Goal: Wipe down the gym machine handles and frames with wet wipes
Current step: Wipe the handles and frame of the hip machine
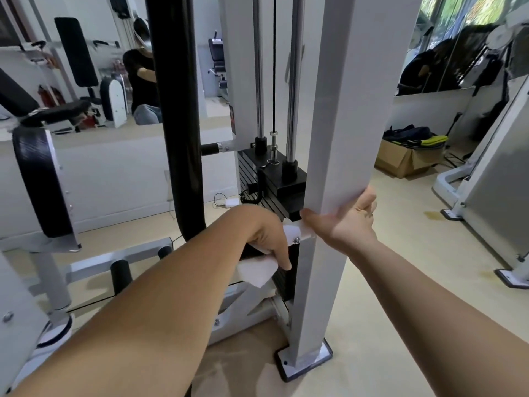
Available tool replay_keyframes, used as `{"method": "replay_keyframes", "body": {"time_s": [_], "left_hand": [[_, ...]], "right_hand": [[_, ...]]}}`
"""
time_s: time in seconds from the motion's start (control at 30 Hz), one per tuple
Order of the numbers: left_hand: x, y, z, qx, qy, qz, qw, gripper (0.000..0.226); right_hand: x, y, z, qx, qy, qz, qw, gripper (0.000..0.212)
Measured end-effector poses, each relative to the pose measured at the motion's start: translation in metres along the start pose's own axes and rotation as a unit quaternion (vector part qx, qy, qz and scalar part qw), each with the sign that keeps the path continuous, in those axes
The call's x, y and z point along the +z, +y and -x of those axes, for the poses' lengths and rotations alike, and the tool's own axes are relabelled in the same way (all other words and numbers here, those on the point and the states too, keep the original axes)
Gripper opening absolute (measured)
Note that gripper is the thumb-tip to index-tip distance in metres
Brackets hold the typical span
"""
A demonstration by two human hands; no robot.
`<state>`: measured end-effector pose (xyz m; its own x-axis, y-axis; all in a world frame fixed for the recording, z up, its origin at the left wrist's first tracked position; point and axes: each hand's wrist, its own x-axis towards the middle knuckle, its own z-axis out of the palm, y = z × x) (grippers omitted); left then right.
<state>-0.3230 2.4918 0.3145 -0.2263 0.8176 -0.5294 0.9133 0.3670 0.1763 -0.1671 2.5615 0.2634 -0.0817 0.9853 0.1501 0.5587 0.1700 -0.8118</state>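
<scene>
- Left hand [266, 239] low beside the weight stack [274, 184], fingers curled down round a white wipe [256, 272], folded wad sticking out below the knuckles.
- Wipe held against the dark side of the stack, just left of the post [337, 138]; index finger pointing down along the stack's edge.
- Right hand [347, 222] on the white square post, thumb across its near face, fingers wrapped behind the far edge; grip loose, palm turned towards the camera.
- A short white crossbar [297, 233] with a bolt between the two hands, joining the post.
- Post upright, bolted to the floor through a black-edged base plate [305, 361].
- Two chrome guide rods [257, 67] and a thin black cable [274, 61] rising from the top of the stack.
- Thick black padded column [177, 110] standing left of the stack; black seat pad [40, 181] further left.
- Mirror [100, 61] behind, showing a seated person in a dark top.
- Cardboard box [406, 160] with dark and yellow-green items on the floor at right, well apart from the post.
</scene>
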Motion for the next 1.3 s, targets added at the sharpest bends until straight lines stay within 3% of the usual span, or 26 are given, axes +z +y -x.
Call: {"method": "replay_keyframes", "body": {"time_s": [0.07, 0.1, 0.17, 0.2, 0.27, 0.57, 0.8, 0.93, 1.0, 1.07, 1.17, 1.2, 1.3], "left_hand": [[0.0, 0.003, 0.0, 0.002, 0.003, -0.002, 1.0, 0.042], [0.006, 0.006, 0.001, 0.005, 0.042, -0.017, 0.999, 0.038], [0.028, 0.008, 0.005, 0.007, 0.197, -0.08, 0.977, 0.03], [0.042, 0.009, 0.01, 0.0, 0.287, -0.125, 0.95, 0.032], [0.065, 0.01, 0.014, -0.005, 0.385, -0.201, 0.901, 0.042], [0.064, 0.001, 0.022, 0.021, 0.36, -0.254, 0.897, 0.059], [0.072, -0.055, 0.041, 0.056, 0.371, -0.481, 0.793, 0.061], [0.075, -0.043, 0.046, 0.006, 0.353, -0.433, 0.83, 0.05], [0.075, -0.041, 0.05, -0.019, 0.354, -0.379, 0.855, 0.041], [0.081, -0.044, 0.053, -0.01, 0.368, -0.376, 0.85, 0.056], [0.113, -0.058, 0.074, 0.034, 0.386, -0.443, 0.809, 0.081], [0.124, -0.066, 0.085, 0.065, 0.383, -0.431, 0.814, 0.082], [0.145, -0.1, 0.101, 0.189, 0.423, -0.288, 0.838, 0.069]], "right_hand": [[0.0, 0.0, 0.0, -0.005, 0.004, -0.002, 1.0, 0.115], [0.0, -0.001, 0.001, -0.007, 0.003, -0.002, 1.0, 0.113], [-0.001, -0.002, 0.003, -0.01, -0.002, -0.001, 1.0, 0.109], [-0.002, -0.002, 0.004, -0.009, -0.002, -0.001, 1.0, 0.109], [-0.002, -0.003, 0.005, -0.004, 0.003, -0.002, 1.0, 0.109], [0.0, -0.003, 0.007, 0.01, 0.018, -0.018, 1.0, 0.114], [0.0, -0.008, 0.014, 0.035, 0.022, -0.025, 0.999, 0.122], [0.006, -0.017, 0.035, 0.054, 0.033, 0.037, 0.997, 0.118], [0.018, -0.02, 0.062, -0.014, 0.086, 0.027, 0.996, 0.095], [0.03, -0.024, 0.095, -0.145, 0.095, -0.026, 0.985, 0.071], [0.043, -0.035, 0.115, -0.315, -0.021, 0.006, 0.949, 0.064], [0.043, -0.042, 0.112, -0.344, -0.082, 0.037, 0.934, 0.061], [0.048, -0.067, 0.101, -0.394, -0.248, 0.184, 0.866, 0.025]]}}
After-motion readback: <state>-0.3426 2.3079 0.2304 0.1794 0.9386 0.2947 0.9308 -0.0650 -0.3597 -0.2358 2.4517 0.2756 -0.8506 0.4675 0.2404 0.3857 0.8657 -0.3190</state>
